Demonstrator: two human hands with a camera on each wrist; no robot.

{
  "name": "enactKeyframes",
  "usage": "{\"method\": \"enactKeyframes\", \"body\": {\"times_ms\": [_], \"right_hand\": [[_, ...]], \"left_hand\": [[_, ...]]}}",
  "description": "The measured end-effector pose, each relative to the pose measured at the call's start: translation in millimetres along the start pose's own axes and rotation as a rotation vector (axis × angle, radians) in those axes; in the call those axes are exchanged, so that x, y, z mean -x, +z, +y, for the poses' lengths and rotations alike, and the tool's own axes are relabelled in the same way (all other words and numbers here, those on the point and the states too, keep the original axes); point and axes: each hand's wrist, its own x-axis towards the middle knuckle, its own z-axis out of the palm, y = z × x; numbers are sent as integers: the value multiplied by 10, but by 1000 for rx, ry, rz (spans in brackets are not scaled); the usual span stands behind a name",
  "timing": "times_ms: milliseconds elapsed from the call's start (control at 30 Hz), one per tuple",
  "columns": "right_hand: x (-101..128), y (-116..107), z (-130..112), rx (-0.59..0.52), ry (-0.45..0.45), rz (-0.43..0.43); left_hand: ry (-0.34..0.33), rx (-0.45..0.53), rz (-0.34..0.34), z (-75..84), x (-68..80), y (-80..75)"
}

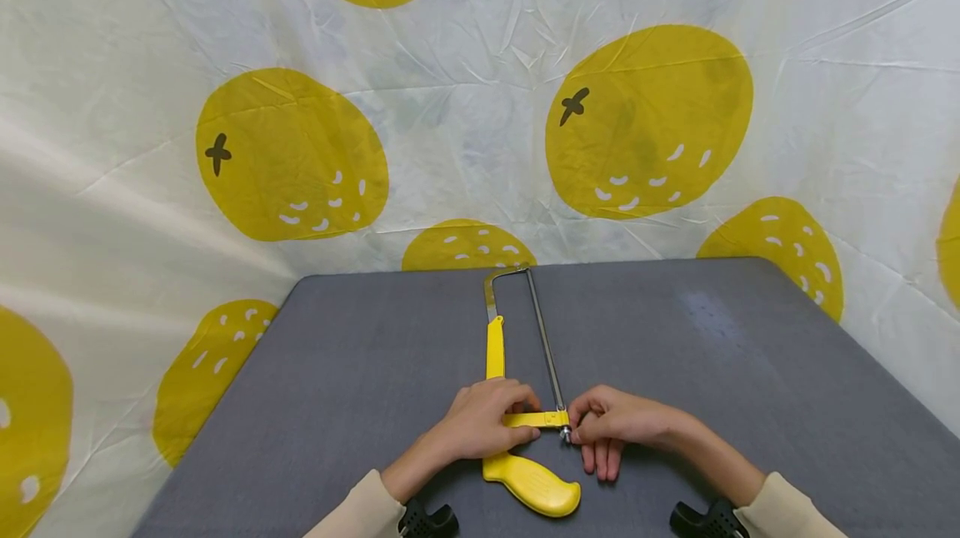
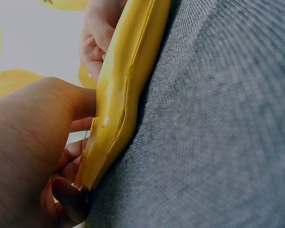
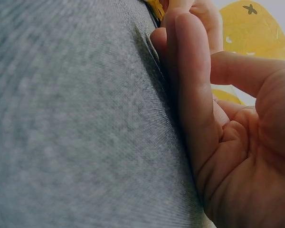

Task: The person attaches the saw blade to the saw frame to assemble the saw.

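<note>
A hacksaw with a yellow handle lies on the grey table, its metal bow toward the far edge and its blade on the right side. My left hand holds the yellow frame just above the handle, fingers and thumb bent around it. At the blade's near end, my right hand pinches a small metal wing nut with thumb and forefinger; its other fingers extend down near the cloth. In the left wrist view the yellow handle hides part of both hands. The right wrist view does not show the wing nut.
Grey cloth covers the table. Behind and beside it hangs a white curtain printed with yellow fruit. The bow's far end reaches almost to the table's back edge. Dark wrist straps sit at both sleeves.
</note>
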Motion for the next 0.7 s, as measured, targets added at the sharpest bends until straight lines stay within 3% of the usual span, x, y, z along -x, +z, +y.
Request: {"method": "enactKeyframes", "body": {"times_ms": [700], "right_hand": [[-2, 16, -9, 21, -2, 24]], "left_hand": [[9, -12, 9, 8, 0, -4]]}}
